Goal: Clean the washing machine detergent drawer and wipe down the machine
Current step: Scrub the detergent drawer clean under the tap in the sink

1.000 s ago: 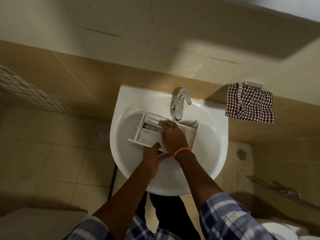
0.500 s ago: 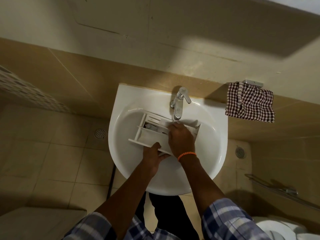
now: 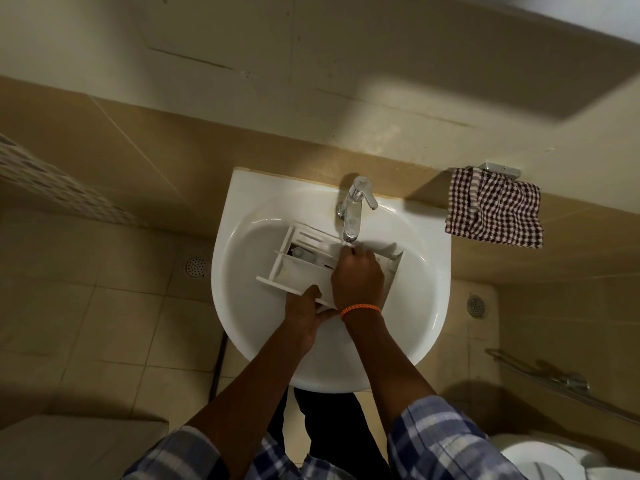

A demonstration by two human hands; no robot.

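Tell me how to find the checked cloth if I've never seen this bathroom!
Find the white sink on the tan wall, then look just right of its tap. The checked cloth hangs there from a small metal holder. It is the only patterned, dark red and white thing on that wall.

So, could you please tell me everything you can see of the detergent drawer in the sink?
The detergent drawer is white, apparently plastic, and split by thin walls into open compartments, one with a slotted insert. It lies at a slant inside the white sink, under the chrome tap. The left hand grips its near edge; the right hand rests over its right part, fingers reaching in.
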